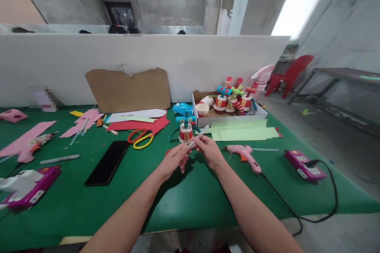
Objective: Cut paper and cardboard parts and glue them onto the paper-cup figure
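My left hand (pixel 175 159) and my right hand (pixel 209 151) meet over the table, both closed on a slim whitish pen (pixel 203 131). It slants up to the right; my left fingers are at its lower end, my right fingers further up. Just behind my hands stands a paper cup figure (pixel 186 133) with a blue crosspiece head and coiled dark arms. A small red piece shows at the edge of my left hand, mostly hidden. To the right of my right hand lies a pink glue gun (pixel 244 154) with a glue stick behind it.
Similar figures stand in a white box (pixel 237 119) at the back, with light green paper (pixel 249 133) before it. Leftward lie scissors (pixel 143 139), a black phone (pixel 108 163), another pen (pixel 60 159), a second glue gun (pixel 32 148) and a purple power strip (pixel 34 191). Another power strip (pixel 305 167) sits right.
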A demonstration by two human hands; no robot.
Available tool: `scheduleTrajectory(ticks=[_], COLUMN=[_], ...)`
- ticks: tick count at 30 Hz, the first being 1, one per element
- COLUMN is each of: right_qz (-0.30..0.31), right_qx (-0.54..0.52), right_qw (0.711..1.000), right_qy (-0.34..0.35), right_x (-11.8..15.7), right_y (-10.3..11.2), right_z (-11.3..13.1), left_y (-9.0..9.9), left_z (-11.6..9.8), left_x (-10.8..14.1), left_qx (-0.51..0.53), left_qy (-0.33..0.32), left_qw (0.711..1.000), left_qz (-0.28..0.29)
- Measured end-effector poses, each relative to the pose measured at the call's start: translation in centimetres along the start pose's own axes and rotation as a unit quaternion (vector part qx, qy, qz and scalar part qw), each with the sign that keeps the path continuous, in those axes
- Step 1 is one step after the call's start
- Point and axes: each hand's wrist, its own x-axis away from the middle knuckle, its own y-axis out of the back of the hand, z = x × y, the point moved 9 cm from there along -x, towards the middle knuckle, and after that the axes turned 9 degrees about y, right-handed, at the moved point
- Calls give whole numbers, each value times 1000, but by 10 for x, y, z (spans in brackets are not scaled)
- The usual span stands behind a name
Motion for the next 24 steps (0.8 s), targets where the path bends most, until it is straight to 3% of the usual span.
scheduleTrajectory(ticks=[7, 12, 15, 18, 24], right_qz=[20, 32, 29, 32, -22], right_qx=[-3, -4, 14, 27, 23], right_qw=[1000, 999, 999, 999, 999], right_qy=[-5, -17, -11, -6, 33], right_x=[4, 7, 5, 3, 0], right_y=[-11, -15, -13, -12, 1], right_z=[-2, -4, -3, -2, 7], left_y=[10, 16, 21, 17, 14], left_z=[2, 5, -1, -8, -5], left_x=[-2, -5, -2, 0, -1], left_qx=[-54, -45, -59, -111, -164], left_qy=[-24, -3, -30, -63, -69], left_qw=[995, 996, 992, 987, 979], left_qz=[-80, -82, -111, -100, -103])
